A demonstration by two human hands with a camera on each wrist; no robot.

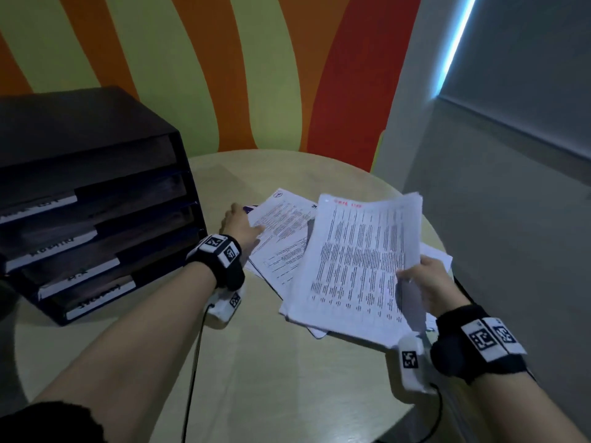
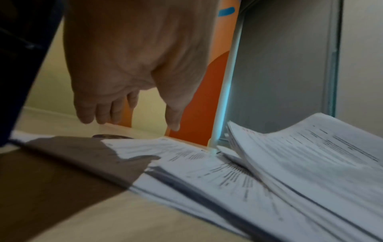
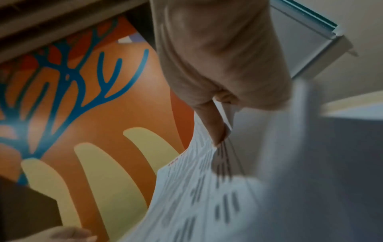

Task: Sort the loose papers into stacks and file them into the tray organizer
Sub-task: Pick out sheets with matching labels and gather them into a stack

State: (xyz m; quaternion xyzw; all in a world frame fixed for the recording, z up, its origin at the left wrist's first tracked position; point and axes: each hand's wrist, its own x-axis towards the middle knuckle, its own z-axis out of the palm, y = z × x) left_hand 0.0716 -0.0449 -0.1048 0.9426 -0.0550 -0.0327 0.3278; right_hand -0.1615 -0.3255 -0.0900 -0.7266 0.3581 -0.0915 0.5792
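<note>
A dark tray organizer (image 1: 96,199) with several labelled shelves stands at the left of the round table. Loose printed papers (image 1: 281,238) lie spread across the table's middle. My right hand (image 1: 425,282) pinches the right edge of a thick stack of printed sheets (image 1: 358,266) and lifts that side off the pile; in the right wrist view the thumb (image 3: 215,129) presses on the stack's top page (image 3: 196,188). My left hand (image 1: 240,223) hovers with relaxed, straight fingers over the left edge of the flat papers (image 2: 186,163), holding nothing; the left hand (image 2: 128,91) shows fingers pointing down above them.
The pale round table (image 1: 256,362) has bare surface near me. A striped orange and yellow wall (image 1: 224,75) stands behind, a grey wall with a lit strip (image 1: 457,43) at the right. Wrist cables (image 1: 195,362) trail over the table.
</note>
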